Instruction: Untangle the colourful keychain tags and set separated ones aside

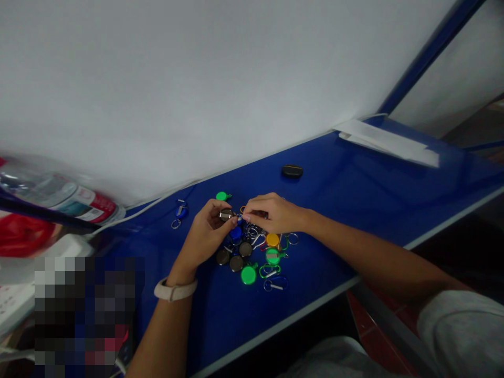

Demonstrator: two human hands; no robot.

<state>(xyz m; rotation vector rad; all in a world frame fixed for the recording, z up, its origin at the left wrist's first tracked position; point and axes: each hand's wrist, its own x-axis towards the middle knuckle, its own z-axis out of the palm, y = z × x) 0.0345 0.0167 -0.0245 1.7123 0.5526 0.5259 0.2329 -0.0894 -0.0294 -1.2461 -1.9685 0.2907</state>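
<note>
Over a pile of badge reels, my left hand (212,226) pinches a dark badge reel (226,214) with a silver clip on its back. My right hand (271,212) has its thumb and fingers pressed together at the end of that reel, beside a small blue piece (240,218); what they grip is too small to name. Under and in front of the hands lie a blue reel (235,233), several dark reels (236,263), a yellow reel (272,240), a green reel (249,274), metal rings and a green carabiner (270,271).
A green reel (222,196) and a blue reel with ring (181,211) lie apart on the blue table (315,294). Behind are a small black case (292,171) and folded white paper (389,144). A plastic bottle (79,199) and white cable (145,207) are at left.
</note>
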